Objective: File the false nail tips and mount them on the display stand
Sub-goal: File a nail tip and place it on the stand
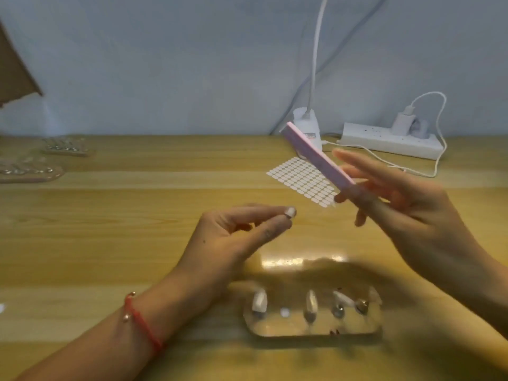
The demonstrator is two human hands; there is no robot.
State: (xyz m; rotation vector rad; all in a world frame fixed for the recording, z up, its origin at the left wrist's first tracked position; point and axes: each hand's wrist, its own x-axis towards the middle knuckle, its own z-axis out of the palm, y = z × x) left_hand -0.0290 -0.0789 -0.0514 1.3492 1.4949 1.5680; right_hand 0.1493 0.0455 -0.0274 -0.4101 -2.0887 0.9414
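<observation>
So that its edge is exposed for filing, a false nail tip [290,212] is pinched by fingers [258,210] of the left hand [233,237]. A pink file [316,155] is gripped slantwise, apart from it, by the right hand [406,210], above the display stand [313,329].

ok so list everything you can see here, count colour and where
nail file: one, pink, raised right of centre
false nail tip: one, whitish, raised at centre
display stand: one, clear, front centre
mounted tips: about three, whitish, on its pegs; blurred
sticker sheet: one, white, flat, right of centre
power strip: one, white, back right
charger: one, white, in the strip
lamp base: one, white, back centre
trays: two, pinkish, far left
cardboard: one, brown, upper left
table: one, light wood
bracelet: one, red, left wrist
left hand: one, pinching the tip
right hand: one, holding the file
</observation>
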